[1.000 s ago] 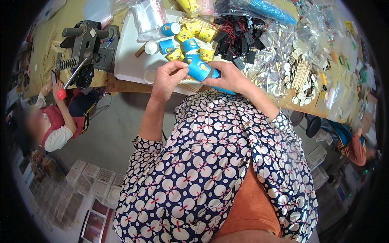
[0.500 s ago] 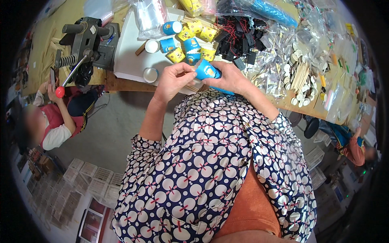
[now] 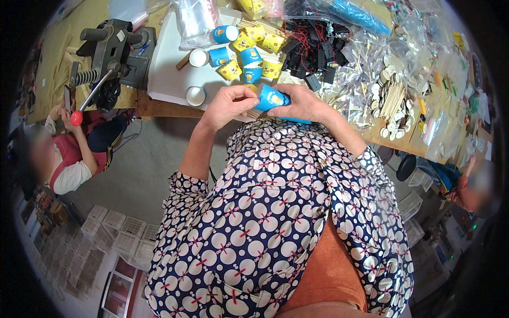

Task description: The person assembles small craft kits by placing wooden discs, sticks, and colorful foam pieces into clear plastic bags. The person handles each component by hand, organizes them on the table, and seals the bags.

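holding a blue cup (image 3: 271,98) in right hand (image 3: 302,103), left hand (image 3: 229,106) at its edge

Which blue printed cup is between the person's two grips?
The blue tapered paper-like cup in the right grip, its edge by the left grip; the other blue cups lie beyond.

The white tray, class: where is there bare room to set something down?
Tray: lower left, between the press and lower white cup; between that and the upper white cup. Crowded: the right, with blue and yellow cups, and the top, under a plastic bag.
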